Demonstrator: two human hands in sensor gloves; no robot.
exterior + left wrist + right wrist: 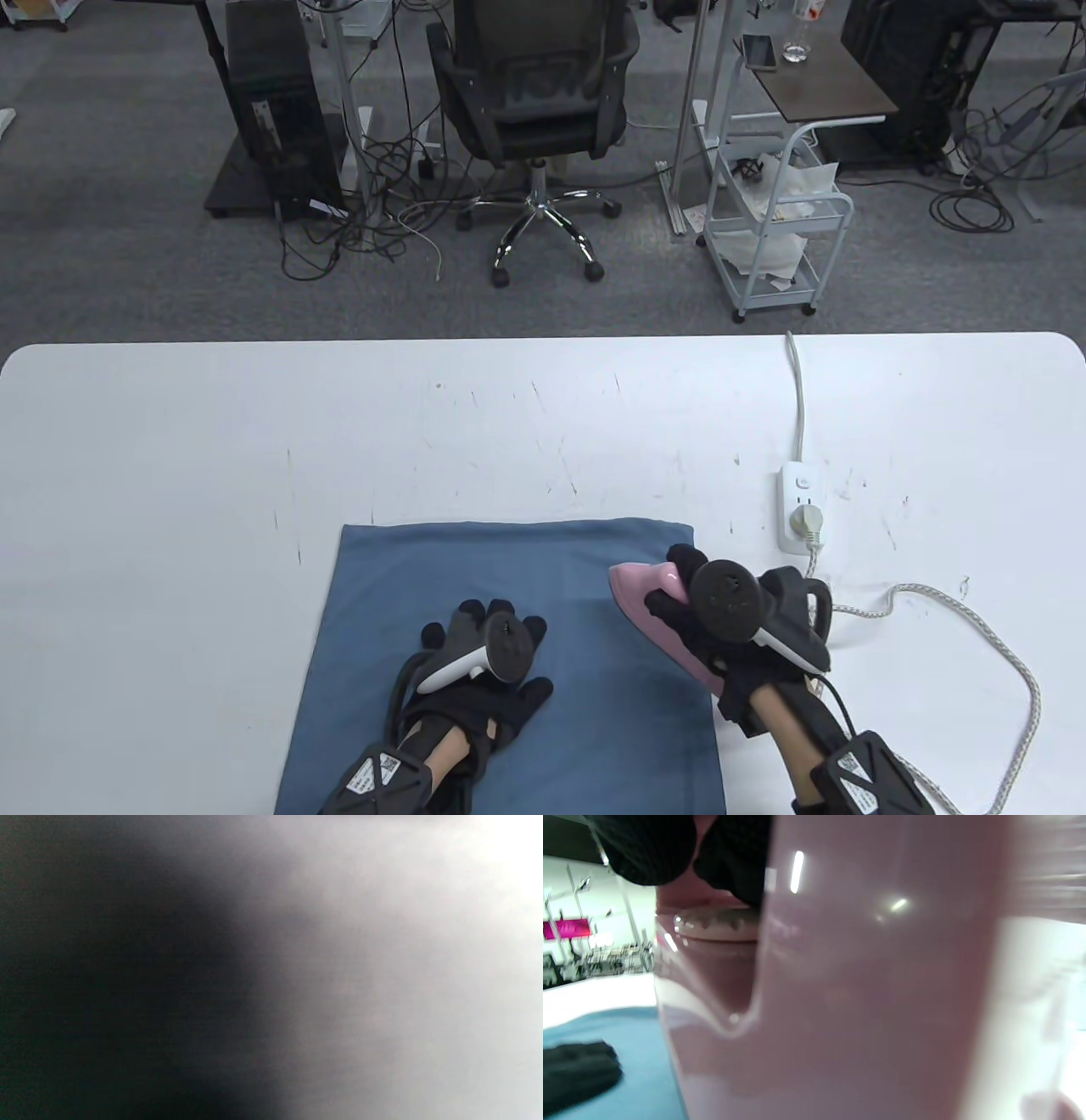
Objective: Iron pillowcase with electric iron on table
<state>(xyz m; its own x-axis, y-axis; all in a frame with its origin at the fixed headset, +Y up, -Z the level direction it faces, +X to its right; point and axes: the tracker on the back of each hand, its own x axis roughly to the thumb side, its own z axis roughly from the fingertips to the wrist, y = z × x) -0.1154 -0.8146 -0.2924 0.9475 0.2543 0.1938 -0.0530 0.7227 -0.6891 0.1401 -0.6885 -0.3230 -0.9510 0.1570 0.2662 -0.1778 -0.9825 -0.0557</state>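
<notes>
The white counter (170, 441) carries the blue pillowcase (594, 679) at six o'clock, spread flat; the left hand (484, 671) rests on it, fingers splayed, grip holding nothing, likely pinning the cloth taut; at four o'clock the right hand (721, 611) has its grip closed around the pink iron (645, 594) on the case's right edge; its cord (959, 611) leads to a power strip (802, 505). The right wrist view alone shows the iron's glossy body close up; the left wrist view is blur.

No text can be read anywhere. White stickers with small code squares sit on the left wrist unit (371, 772) and the right wrist unit (855, 777), their print too small to make out. The power strip (800, 508) shows only an unreadable round mark.
</notes>
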